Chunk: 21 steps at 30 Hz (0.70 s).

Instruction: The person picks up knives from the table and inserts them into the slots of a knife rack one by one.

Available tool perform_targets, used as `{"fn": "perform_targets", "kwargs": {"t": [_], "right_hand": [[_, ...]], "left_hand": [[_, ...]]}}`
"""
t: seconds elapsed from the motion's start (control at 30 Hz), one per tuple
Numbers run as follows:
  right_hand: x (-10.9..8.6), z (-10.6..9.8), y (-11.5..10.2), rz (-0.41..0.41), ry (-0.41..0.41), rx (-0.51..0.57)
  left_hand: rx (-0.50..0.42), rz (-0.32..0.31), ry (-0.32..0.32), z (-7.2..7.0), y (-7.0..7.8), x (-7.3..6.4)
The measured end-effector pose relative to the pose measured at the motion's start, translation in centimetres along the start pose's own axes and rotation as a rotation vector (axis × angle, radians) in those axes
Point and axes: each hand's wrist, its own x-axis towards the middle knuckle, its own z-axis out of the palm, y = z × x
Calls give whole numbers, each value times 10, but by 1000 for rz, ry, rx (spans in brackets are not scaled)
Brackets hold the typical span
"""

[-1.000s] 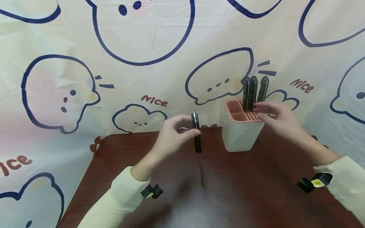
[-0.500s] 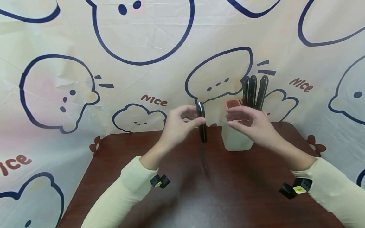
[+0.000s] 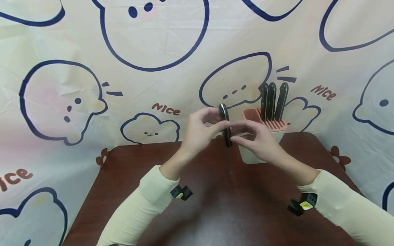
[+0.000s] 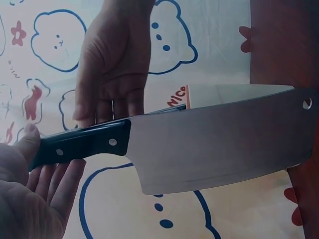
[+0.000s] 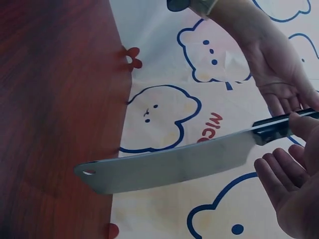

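Observation:
In the head view my left hand (image 3: pixel 199 131) holds a cleaver upright by its black riveted handle (image 3: pixel 227 135), thumb on one side and fingers on the other. The wide steel blade (image 4: pixel 214 149) points down, seen almost edge-on from the head but broadside in both wrist views, with a small hole near its tip. My right hand (image 3: pixel 261 138) comes to the handle from the right. Its thumb overlaps the handle in the right wrist view, while its fingers (image 5: pixel 281 172) stay spread and loosely bent; firm contact is unclear.
Behind my right hand stands a white knife holder (image 3: pixel 250 155) with an orange slotted top (image 3: pixel 278 125). Several black-handled knives (image 3: pixel 271 102) stand in its slots. The dark brown table (image 3: pixel 184 218) meets a cartoon-printed cloth (image 3: pixel 147 89) at its back.
My right hand has moved left from the knife holder to the cleaver's handle. My left hand has carried the cleaver up and to the right, toward it.

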Motion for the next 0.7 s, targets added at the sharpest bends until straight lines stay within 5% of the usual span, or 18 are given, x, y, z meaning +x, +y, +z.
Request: {"fn": "perform_targets", "kwargs": {"t": [0.7], "right_hand": [[-5,6,0,-28,74,-5]], "left_hand": [[-69,-27,24,11,5,3]]}}
